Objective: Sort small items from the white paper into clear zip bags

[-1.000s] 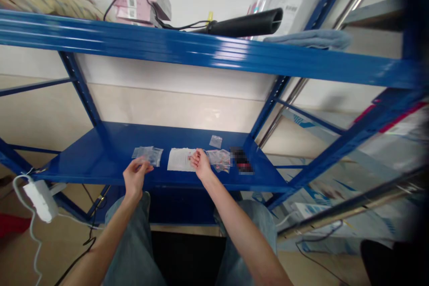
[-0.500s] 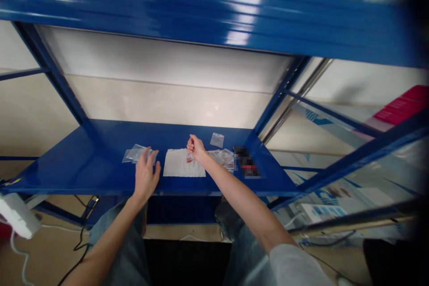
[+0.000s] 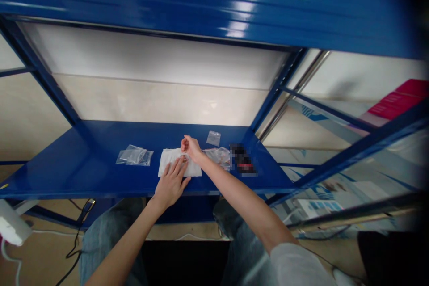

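Observation:
My left hand [image 3: 171,183] rests palm down on a white sheet, paper or cloth [image 3: 195,170], with its fingers stretched out. Its fingertips reach small reddish bits [image 3: 184,158] on the sheet, too small to name. Just above, over the sheet's back edge, my right hand [image 3: 190,146] is curled closed; whatever its fingers hold is hidden. Left of the sheet lies a loose pile of clear zip bags [image 3: 134,155]. Beside my right wrist are more clear bags [image 3: 221,156] with something reddish inside. A single small zip bag [image 3: 213,138] lies behind them.
All this lies on a blue metal shelf [image 3: 100,143]. A dark, blurred-out flat object [image 3: 241,158] with a red patch is at the right. A blue upper shelf beam [image 3: 150,4] crosses overhead, and uprights stand on both sides. Cables hang at the lower left.
My left hand has left the zip bag pile and moved right onto the white sheet, flattening out. My right hand stays curled over the sheet. The view has shifted slightly.

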### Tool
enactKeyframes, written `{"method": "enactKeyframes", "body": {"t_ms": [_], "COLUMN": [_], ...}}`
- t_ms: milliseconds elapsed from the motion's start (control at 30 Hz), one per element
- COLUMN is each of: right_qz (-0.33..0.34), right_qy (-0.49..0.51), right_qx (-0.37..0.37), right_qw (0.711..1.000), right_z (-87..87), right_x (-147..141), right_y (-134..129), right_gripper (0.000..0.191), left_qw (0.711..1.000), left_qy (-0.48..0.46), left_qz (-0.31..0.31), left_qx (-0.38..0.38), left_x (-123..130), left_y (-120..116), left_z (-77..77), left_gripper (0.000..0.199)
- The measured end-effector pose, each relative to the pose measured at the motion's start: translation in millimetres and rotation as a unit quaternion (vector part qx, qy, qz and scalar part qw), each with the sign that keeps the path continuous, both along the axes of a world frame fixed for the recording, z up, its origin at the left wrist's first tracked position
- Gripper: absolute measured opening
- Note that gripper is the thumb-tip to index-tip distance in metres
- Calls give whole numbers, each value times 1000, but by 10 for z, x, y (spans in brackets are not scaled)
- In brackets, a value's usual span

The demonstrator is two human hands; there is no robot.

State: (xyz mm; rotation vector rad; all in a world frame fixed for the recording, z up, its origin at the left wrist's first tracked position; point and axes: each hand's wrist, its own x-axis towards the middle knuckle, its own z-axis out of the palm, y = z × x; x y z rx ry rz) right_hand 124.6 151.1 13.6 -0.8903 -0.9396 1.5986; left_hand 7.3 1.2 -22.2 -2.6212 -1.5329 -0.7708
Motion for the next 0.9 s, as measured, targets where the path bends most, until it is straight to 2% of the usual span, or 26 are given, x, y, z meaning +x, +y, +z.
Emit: {"method": "enactKeyframes", "body": {"t_ms": [133,233,300,433,533,600,700,900], "right_qz": [-24,10,8,-60,-26,-5,-35,-111], "right_qy": [-44,-133,-199,-322,-404,-426,-425,-383], "right_qx": [84,127,154,163,158,179,208,202], "right_qw": [995,983,968,931,901,887,880,895], "right_z": [117,259,343,379,269,168,59,54], "right_x": [192,561,892,1537,1805,1853,1799,1660], "right_y": [-84,-144,-174,-256,-359,-423,-476,-554], "right_gripper": [30,15,3,21,33,39,37,21], "left_qw": [1000,1000,1000,998,990,979,966,973], "left_qy": [2,0,-8,-57,-138,-200,-257,-226], "left_qz": [3,1,-1,-3,7,19,25,-9], "left_qx": [-6,-8,-6,-11,-19,-17,-16,-36], "left_x": [-14,-14,-9,-20,-69,-106,-123,-68], "left_y": [0,-10,-21,-35,-40,-76,-237,-875], "left_z": [-23,-18,-3,57,113,145,178,143], "left_gripper": [62,62,62,64,62,57,51,45]}}
